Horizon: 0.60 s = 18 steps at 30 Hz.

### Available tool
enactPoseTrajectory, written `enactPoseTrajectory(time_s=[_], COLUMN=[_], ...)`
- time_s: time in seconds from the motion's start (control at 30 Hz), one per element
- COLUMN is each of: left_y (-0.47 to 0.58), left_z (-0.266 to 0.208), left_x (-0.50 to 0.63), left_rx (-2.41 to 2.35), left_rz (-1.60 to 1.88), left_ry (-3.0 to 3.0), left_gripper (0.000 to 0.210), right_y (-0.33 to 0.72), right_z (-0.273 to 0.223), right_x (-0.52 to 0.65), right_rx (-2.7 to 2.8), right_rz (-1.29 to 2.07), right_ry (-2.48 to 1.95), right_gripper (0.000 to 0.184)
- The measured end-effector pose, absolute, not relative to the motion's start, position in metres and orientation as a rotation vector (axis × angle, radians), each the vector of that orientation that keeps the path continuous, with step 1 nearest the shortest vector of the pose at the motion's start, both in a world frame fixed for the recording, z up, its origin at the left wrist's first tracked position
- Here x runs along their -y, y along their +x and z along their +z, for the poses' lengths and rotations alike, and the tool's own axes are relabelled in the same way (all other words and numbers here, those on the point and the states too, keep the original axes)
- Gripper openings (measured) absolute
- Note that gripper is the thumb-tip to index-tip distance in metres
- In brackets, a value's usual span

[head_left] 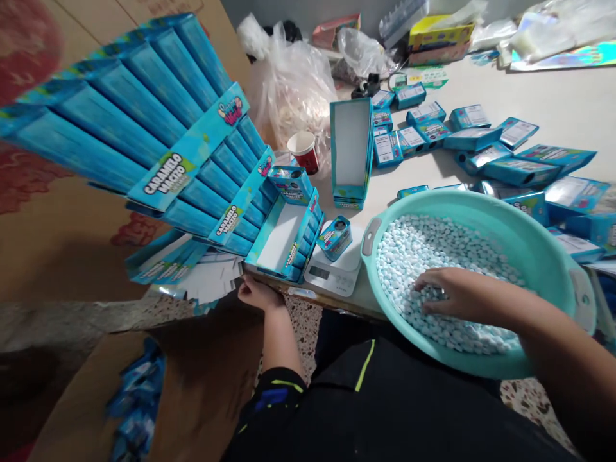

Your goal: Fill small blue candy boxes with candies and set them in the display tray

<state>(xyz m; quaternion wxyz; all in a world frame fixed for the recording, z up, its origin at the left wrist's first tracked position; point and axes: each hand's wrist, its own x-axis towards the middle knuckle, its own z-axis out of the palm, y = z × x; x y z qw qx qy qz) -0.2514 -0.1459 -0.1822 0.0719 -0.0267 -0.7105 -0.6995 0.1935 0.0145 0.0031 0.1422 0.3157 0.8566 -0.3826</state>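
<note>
Candies (409,256) lie in the basin (541,256) at four o'clock. Among them, the right hand (450,294) is half curled, thumb apart (any catch hidden), apparently gathering; the next move calls for cupping. The left hand (260,294), curled at seven o'clock: grip unclear.

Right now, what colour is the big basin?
The basin is light turquoise; it shows in the head view.

Ten o'clock, there's "CARAMELO MACIZO" on the large blue tray (199,142), pink "World" alongside; the open tray (291,255) near nine reads "CARAMELO" too!
</note>
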Motion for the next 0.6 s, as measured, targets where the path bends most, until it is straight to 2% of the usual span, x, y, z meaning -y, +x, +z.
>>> enactPoseTrajectory(time_s=[0.13, 0.33, 0.6], left_y=[-0.251, -0.254, -0.245], left_z=[-0.187, -0.188, -0.179], left_x=[0.146, 0.142, 0.138], left_rx=[2.031, 2.011, 1.954], left_rz=[-1.993, -1.973, -1.987], left_ry=[0.012, -0.028, -0.083], left_gripper=[0.021, 0.022, 0.024], right_y=[0.199, 0.210, 0.201], right_z=[-0.006, -0.016, -0.004], right_x=[-0.025, -0.039, -0.038], right_rx=[-2.620, -2.807, -2.795], right_rz=[-1.043, -0.880, -0.686], right_ry=[0.896, 1.019, 1.107], right_gripper=[0.018, 0.023, 0.028])
